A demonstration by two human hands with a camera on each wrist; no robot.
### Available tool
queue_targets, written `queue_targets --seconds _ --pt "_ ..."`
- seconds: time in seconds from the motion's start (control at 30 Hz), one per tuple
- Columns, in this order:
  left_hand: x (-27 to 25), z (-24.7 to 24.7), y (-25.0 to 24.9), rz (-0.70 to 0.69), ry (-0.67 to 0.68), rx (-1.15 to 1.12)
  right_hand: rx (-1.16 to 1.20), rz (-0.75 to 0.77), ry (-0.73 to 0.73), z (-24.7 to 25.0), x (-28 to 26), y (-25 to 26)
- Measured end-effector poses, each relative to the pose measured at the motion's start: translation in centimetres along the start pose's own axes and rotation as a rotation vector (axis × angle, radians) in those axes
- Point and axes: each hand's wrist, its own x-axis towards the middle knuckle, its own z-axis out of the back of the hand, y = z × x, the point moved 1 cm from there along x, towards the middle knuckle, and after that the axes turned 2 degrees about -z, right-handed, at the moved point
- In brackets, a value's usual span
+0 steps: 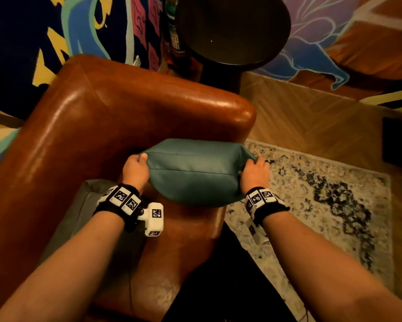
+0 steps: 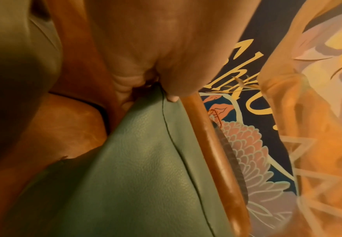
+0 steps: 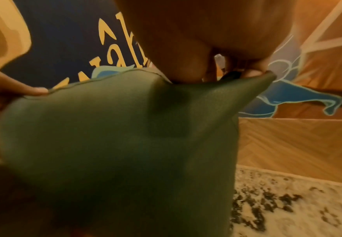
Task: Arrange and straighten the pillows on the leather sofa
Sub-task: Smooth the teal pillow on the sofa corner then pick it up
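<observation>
Both forearms extended: teal pillow (image 1: 193, 173) is gripped at its ends by left hand (image 1: 135, 169) and right hand (image 1: 255, 174); it is best lowered level against the leather sofa (image 1: 97, 126) arm.

Mural walls (image 1: 334, 31), herringbone floor (image 1: 300, 117), patterned rug (image 1: 323, 194)

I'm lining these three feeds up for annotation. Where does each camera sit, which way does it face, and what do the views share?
Head: worn on the head, facing down at the sofa; both forearms show, left hand and right hand gripping the teal pillow.
Left wrist: looks along the left hand at the pillow's corner and seam.
Right wrist: looks along the right hand at the pillow's other corner, above the rug.
Shared: all three show the teal pillow and the painted wall.
</observation>
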Motion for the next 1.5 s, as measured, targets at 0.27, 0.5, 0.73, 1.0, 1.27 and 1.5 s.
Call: queue_targets --seconds 0.27,0.5,0.73,1.0,1.27,1.5 --pt "1.1 1.4 -2.8 -0.058 -0.019 0.04 0.373 -0.028 0.202 2.2 1.2 -4.7" --pt "1.2 2.2 -2.6 -0.041 -0.062 0.006 1.728 -0.375 0.226 1.7 -0.9 -6.7" --pt "1.4 2.8 -1.8 -0.229 0.014 -0.017 1.4 -0.3 0.031 2.9 0.4 -6.3" --pt "-0.9 0.8 -3.3 -0.083 -0.028 -0.046 0.486 -0.201 -0.316 3.6 -1.6 1.1" --pt "-1.5 0.6 -3.2 -0.285 -0.024 0.077 0.283 0.514 -0.037 -1.8 -4.7 17.2" --pt "1.6 3.6 0.7 -0.18 -0.037 0.135 -0.02 0.362 -0.092 -4.3 -1.0 7.3"
